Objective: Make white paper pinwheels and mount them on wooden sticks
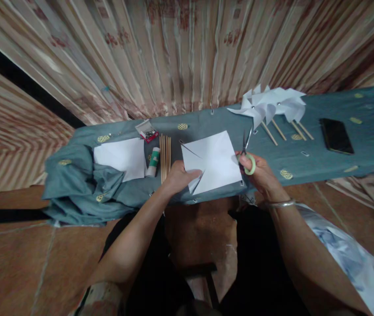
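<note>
A square sheet of white paper (220, 158) lies before me, with two slits running in from its left corners toward the middle. My left hand (181, 176) pinches its left edge between the slits, thumb on top. In my right hand (257, 172) is a pair of scissors (249, 160) with pale green handles, its blades pointing away from me and slightly apart. The fingers of that hand are also close against the sheet's right edge; whether they grip it I cannot tell. Left of the sheet lie several wooden sticks (165, 153) and a green-and-white glue stick (154, 161).
A stack of white paper (121, 156) and a small box of metal pins (147, 131) lie at the left. Several white paper pinwheels (272, 105) on sticks and a black phone (336, 136) are at the right. Bunched cloth (71, 162) covers the table's left end.
</note>
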{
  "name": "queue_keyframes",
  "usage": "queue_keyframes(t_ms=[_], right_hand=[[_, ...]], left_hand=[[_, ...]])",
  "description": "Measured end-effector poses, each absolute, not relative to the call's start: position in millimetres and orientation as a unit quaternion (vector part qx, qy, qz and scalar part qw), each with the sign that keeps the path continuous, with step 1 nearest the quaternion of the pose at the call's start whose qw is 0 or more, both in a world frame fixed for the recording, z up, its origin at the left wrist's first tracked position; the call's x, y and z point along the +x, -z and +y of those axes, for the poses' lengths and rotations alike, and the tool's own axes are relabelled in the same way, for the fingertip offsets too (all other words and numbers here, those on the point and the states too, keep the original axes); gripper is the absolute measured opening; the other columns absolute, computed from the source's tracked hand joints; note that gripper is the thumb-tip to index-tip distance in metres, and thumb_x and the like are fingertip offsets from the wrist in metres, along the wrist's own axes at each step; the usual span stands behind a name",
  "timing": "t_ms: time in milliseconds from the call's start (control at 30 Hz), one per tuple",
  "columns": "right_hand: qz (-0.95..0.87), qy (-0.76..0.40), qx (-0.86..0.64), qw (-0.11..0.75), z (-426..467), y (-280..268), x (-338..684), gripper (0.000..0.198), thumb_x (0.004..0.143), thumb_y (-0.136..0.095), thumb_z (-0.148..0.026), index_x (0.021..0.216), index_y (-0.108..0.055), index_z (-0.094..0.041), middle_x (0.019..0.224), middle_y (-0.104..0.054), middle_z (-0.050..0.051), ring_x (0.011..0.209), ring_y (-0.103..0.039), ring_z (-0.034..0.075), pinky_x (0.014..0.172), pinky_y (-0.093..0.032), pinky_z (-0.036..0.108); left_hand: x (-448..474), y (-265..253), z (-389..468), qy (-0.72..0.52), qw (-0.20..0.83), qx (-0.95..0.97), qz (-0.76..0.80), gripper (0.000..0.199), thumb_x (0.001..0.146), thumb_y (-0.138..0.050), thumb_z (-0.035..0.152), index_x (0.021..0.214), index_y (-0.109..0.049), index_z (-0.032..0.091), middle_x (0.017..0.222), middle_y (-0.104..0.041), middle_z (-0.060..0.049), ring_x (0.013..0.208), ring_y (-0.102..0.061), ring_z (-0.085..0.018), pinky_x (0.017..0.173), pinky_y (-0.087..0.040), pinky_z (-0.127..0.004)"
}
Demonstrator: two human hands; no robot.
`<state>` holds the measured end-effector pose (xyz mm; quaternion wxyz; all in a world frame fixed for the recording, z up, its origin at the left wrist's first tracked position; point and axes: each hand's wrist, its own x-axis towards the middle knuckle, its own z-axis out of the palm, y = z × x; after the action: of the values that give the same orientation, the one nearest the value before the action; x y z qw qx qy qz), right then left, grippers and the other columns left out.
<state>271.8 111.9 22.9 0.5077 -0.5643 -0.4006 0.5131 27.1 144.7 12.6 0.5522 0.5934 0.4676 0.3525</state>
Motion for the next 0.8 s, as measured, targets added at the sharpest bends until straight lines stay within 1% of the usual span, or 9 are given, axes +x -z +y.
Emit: queue_keyframes(t_ms=[67, 167, 233, 300, 367, 433, 533, 667, 800], right_hand=[[-0.389, -0.524, -0.563, 0.507, 111.8, -22.1, 267.4, 0.044, 0.052, -0.087, -0.047, 0.084, -0.071, -0.023, 0.065, -0.064, -0.006, 0.052, -0.051, 0.007, 0.048, -0.042, 0.020], [-0.365, -0.556, -0.563, 0.490, 110.3, -23.9, 260.9, 0.047, 0.046, -0.091, -0.035, 0.086, -0.070, -0.023, 0.072, -0.070, -0.005, 0.058, -0.059, 0.010, 0.057, -0.048, 0.022], [-0.350, -0.564, -0.571, 0.483, 109.6, -24.9, 258.1, 0.049, 0.043, -0.092, -0.031, 0.086, -0.070, -0.023, 0.071, -0.071, -0.006, 0.057, -0.060, 0.010, 0.056, -0.049, 0.022], [-0.331, -0.555, -0.573, 0.504, 109.8, -24.6, 256.3, 0.049, 0.041, -0.092, -0.029, 0.085, -0.070, -0.022, 0.068, -0.070, -0.006, 0.055, -0.059, 0.010, 0.054, -0.048, 0.021], [-0.312, -0.538, -0.565, 0.542, 111.5, -23.5, 254.4, 0.045, 0.043, -0.092, -0.028, 0.082, -0.070, -0.022, 0.069, -0.071, -0.006, 0.056, -0.060, 0.010, 0.056, -0.049, 0.021], [-0.286, -0.526, -0.550, 0.582, 114.4, -22.5, 251.6, 0.039, 0.047, -0.090, -0.027, 0.079, -0.069, -0.021, 0.072, -0.072, -0.005, 0.059, -0.062, 0.010, 0.061, -0.051, 0.022], [-0.236, -0.513, -0.528, 0.634, 120.1, -21.9, 244.7, 0.033, 0.048, -0.089, -0.025, 0.073, -0.067, -0.020, 0.072, -0.072, -0.004, 0.062, -0.063, 0.011, 0.065, -0.051, 0.024], [-0.238, -0.497, -0.518, 0.654, 125.5, -20.6, 231.4, 0.032, 0.050, -0.088, -0.027, 0.072, -0.066, -0.019, 0.073, -0.071, -0.003, 0.060, -0.061, 0.012, 0.062, -0.049, 0.026], [-0.284, -0.493, -0.519, 0.638, 126.7, -19.8, 218.2, 0.034, 0.053, -0.087, -0.030, 0.077, -0.066, -0.019, 0.074, -0.072, -0.003, 0.062, -0.060, 0.013, 0.065, -0.048, 0.028]], left_hand=[[27.2, -13.0, 142.9, -0.327, 0.564, 0.593, 0.473, 0.018, 0.063, -0.071, 0.029, 0.070, -0.070, 0.013, 0.069, -0.067, -0.002, 0.065, -0.061, -0.016, 0.060, -0.046, -0.026], [26.5, -14.2, 142.4, -0.339, 0.574, 0.570, 0.479, 0.017, 0.062, -0.073, 0.029, 0.066, -0.070, 0.013, 0.065, -0.066, 0.000, 0.062, -0.058, -0.013, 0.057, -0.043, -0.024], [27.2, -15.5, 142.7, -0.357, 0.597, 0.536, 0.478, 0.019, 0.061, -0.075, 0.031, 0.067, -0.070, 0.013, 0.065, -0.066, 0.001, 0.060, -0.057, -0.013, 0.057, -0.042, -0.024], [29.5, -17.7, 143.1, -0.379, 0.634, 0.484, 0.469, 0.025, 0.060, -0.079, 0.034, 0.071, -0.071, 0.013, 0.066, -0.067, 0.000, 0.060, -0.058, -0.013, 0.058, -0.044, -0.024], [32.8, -21.1, 143.4, -0.413, 0.686, 0.410, 0.436, 0.033, 0.058, -0.082, 0.038, 0.079, -0.072, 0.014, 0.073, -0.070, -0.001, 0.066, -0.062, -0.014, 0.065, -0.048, -0.026], [36.5, -25.5, 143.3, -0.447, 0.743, 0.323, 0.379, 0.042, 0.059, -0.082, 0.044, 0.088, -0.072, 0.015, 0.083, -0.072, -0.004, 0.078, -0.066, -0.018, 0.078, -0.052, -0.032], [42.8, -31.4, 141.4, -0.467, 0.793, 0.237, 0.310, 0.044, 0.063, -0.079, 0.048, 0.092, -0.070, 0.016, 0.094, -0.072, -0.007, 0.093, -0.066, -0.022, 0.092, -0.050, -0.039], [56.9, -33.5, 136.0, -0.459, 0.791, 0.263, 0.307, 0.042, 0.061, -0.084, 0.034, 0.097, -0.070, 0.019, 0.100, -0.071, -0.006, 0.098, -0.065, -0.023, 0.095, -0.049, -0.040], [72.7, -30.5, 134.5, -0.496, 0.747, 0.259, 0.359, 0.041, 0.056, -0.085, 0.029, 0.091, -0.069, 0.015, 0.097, -0.073, -0.009, 0.100, -0.065, -0.027, 0.092, -0.050, -0.043]])
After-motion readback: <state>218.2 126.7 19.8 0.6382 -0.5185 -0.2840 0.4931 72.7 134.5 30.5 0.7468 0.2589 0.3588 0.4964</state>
